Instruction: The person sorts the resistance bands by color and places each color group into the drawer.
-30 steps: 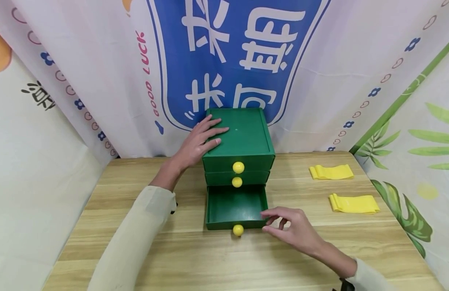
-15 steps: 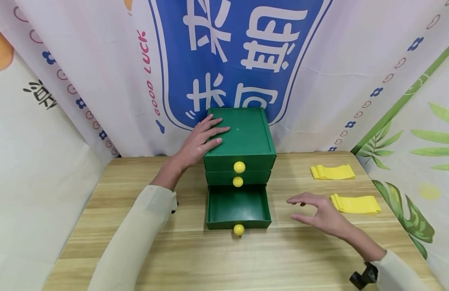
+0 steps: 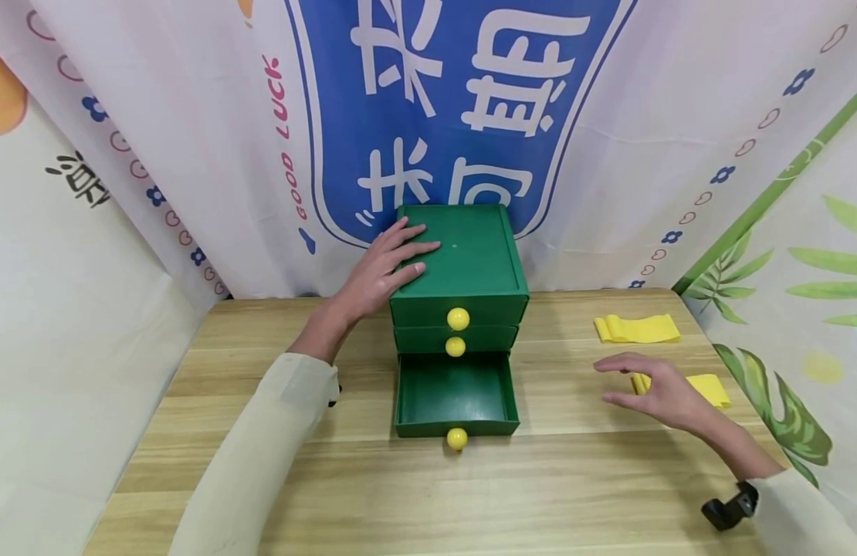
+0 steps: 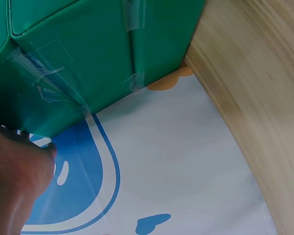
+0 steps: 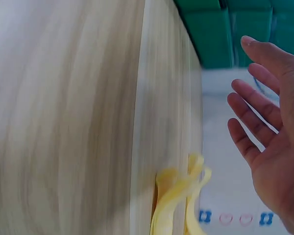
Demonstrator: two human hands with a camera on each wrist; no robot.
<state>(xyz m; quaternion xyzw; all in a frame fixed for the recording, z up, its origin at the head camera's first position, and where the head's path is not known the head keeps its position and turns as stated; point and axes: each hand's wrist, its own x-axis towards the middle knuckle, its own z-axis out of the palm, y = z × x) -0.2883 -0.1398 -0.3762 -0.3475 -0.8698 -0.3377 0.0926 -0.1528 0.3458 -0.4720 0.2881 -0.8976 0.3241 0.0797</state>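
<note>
A green drawer cabinet point(image 3: 463, 251) with yellow ball knobs stands at the back of the table. Its bottom drawer point(image 3: 458, 428) is pulled out and has nothing in it; the two drawers above are closed. My left hand point(image 3: 380, 274) rests with spread fingers on the left part of the cabinet's top. To the right, my right hand point(image 3: 658, 390) hovers with its fingers apart, holding nothing, and overlaps the nearer folded yellow band point(image 3: 709, 389) in the head view. Behind it lies a second folded yellow band point(image 3: 637, 329). The right wrist view shows the palm point(image 5: 279, 171) bare.
The wooden table point(image 3: 373, 494) extends in front of the cabinet. A white curtain with a blue printed sign point(image 3: 442, 100) hangs right behind it. Printed cloth also lines the left and right sides. Clear tape point(image 4: 49, 73) runs over the cabinet's side.
My right hand has moved right, from the front right corner of the open drawer to the nearer yellow band. The left hand has stayed on the cabinet.
</note>
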